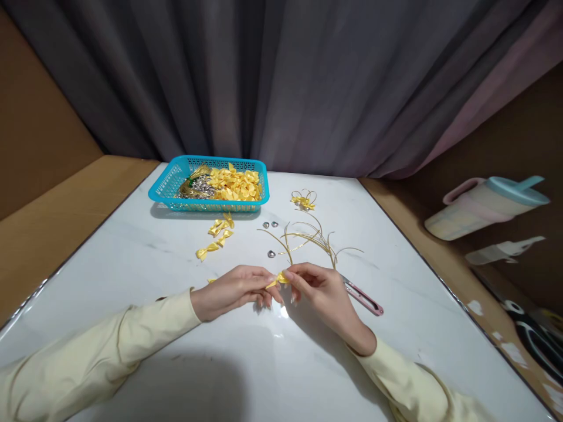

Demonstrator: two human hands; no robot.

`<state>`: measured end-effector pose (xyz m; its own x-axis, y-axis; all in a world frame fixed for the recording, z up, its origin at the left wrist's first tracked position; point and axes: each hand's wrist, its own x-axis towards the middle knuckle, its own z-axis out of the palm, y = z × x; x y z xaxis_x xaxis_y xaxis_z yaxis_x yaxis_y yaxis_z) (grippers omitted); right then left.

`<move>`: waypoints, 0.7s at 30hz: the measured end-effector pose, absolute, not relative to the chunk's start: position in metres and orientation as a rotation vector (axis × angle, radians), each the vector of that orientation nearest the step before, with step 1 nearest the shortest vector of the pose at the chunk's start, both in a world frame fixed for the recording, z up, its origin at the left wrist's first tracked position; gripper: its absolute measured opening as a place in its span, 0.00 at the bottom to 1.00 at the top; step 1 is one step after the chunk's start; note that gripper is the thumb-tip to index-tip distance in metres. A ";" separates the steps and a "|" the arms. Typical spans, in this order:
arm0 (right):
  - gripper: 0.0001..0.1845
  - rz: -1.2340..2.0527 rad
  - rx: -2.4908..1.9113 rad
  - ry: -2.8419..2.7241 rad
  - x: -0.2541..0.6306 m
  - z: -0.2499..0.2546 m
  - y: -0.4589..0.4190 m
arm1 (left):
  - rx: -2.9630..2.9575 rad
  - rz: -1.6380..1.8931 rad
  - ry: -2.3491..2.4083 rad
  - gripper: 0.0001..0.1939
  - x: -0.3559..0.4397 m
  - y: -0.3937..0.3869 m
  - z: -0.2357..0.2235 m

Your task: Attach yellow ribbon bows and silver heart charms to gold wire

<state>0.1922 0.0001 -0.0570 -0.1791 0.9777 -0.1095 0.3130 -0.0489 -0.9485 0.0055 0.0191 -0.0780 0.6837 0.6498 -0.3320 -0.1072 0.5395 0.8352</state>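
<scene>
The left hand (pixel 240 287) and the right hand (pixel 323 293) meet over the table (pixel 281 363), thumb and fingers of each pinching one yellow bow (pixel 281 278). Fingertips cover much of it, so its knot cannot be made out; whether a wire runs into it is also unclear.

Just beyond the fingers, gold wires (pixel 319 237) splay and cross, their near ends hidden behind the right hand. The same hand hides the far end of a pink tool (pixel 367 300) lying to the fingers' right. Beyond the fingertips and slightly left sit three silver beads (pixel 271 254), one nearer than the other two. Further off, a little right, lies a small wired piece (pixel 303 202) with yellow bows and thin loops, too small to read in detail.

Left of the fingers and beyond are loose bows (pixel 213 247); a sliver of yellow shows past the left wrist, the rest covered. Past these, the blue basket (pixel 206 206) holds a bow heap (pixel 237 184), silver bits (pixel 203 186) and gold strands (pixel 191 179), overlapping too closely to count.

Far right of the fingers are a lidded cup (pixel 477 206), a bottle (pixel 497 253) and dark scissors (pixel 534 340), blurred and cut off by the edge. A grey curtain (pixel 281 82) hangs farthest beyond.
</scene>
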 end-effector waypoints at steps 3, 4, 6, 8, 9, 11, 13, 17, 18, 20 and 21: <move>0.13 1.161 -1.363 -1.626 0.195 -0.058 0.001 | 0.902 0.524 0.708 0.11 0.006 0.019 -0.078; 0.13 1.126 -1.347 -1.644 0.197 -0.058 0.002 | 0.907 0.535 0.716 0.11 0.006 0.018 -0.078; 0.13 1.084 -1.311 -1.656 0.202 -0.058 0.003 | 0.920 0.545 0.730 0.11 0.006 0.018 -0.077; 0.13 1.086 -1.268 -1.660 0.207 -0.058 0.003 | 0.936 0.547 0.734 0.12 0.007 0.018 -0.076; 0.13 1.089 -1.251 -1.667 0.208 -0.057 0.003 | 0.942 0.548 0.735 0.12 0.007 0.018 -0.075; 0.15 1.083 -1.242 -1.687 0.209 -0.055 0.000 | 0.949 0.555 0.746 0.12 0.008 0.018 -0.076; 0.14 1.066 -1.270 -1.719 0.206 -0.051 -0.005 | 0.957 0.573 0.768 0.13 0.008 0.018 -0.076; 0.11 1.018 -1.349 -1.888 0.199 -0.048 -0.012 | 0.950 0.609 0.828 0.13 0.009 0.018 -0.075; 0.12 1.002 -1.355 -1.933 0.197 -0.049 -0.013 | 0.942 0.613 0.845 0.13 0.009 0.018 -0.075; 0.12 0.980 -1.360 -1.987 0.195 -0.051 -0.014 | 0.928 0.619 0.869 0.13 0.009 0.018 -0.074; 0.13 0.976 -1.369 -1.997 0.194 -0.052 -0.014 | 0.923 0.620 0.872 0.13 0.009 0.018 -0.074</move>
